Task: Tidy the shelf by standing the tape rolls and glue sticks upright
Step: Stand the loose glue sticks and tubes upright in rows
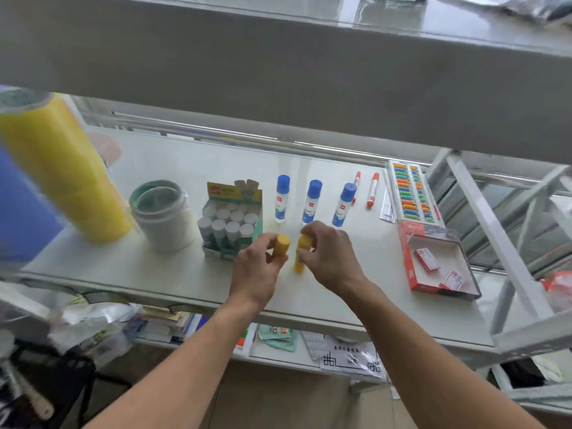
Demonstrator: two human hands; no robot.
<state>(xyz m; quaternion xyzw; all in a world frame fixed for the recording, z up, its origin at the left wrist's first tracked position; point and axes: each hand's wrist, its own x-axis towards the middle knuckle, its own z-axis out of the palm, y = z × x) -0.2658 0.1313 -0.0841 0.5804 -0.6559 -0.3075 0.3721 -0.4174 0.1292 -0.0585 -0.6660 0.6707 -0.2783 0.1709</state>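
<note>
Two yellow glue sticks stand near the front middle of the white shelf (154,274). My left hand (255,270) grips the left glue stick (281,246). My right hand (329,257) is closed around the right glue stick (301,257), whose base touches the shelf. Behind them, three blue-capped glue bottles (312,202) stand upright in a row. A green display box of white-capped glue sticks (230,226) sits left of my hands. A tall stack of yellow tape rolls (65,171) and a stack of white tape rolls (162,216) stand upright at the left.
Two red markers (372,190) lie behind the bottles. A flat pack of coloured clips (413,193) and an open red box of small packets (439,263) sit at the right. An upper shelf (278,66) overhangs. Clutter fills the lower shelf (278,337).
</note>
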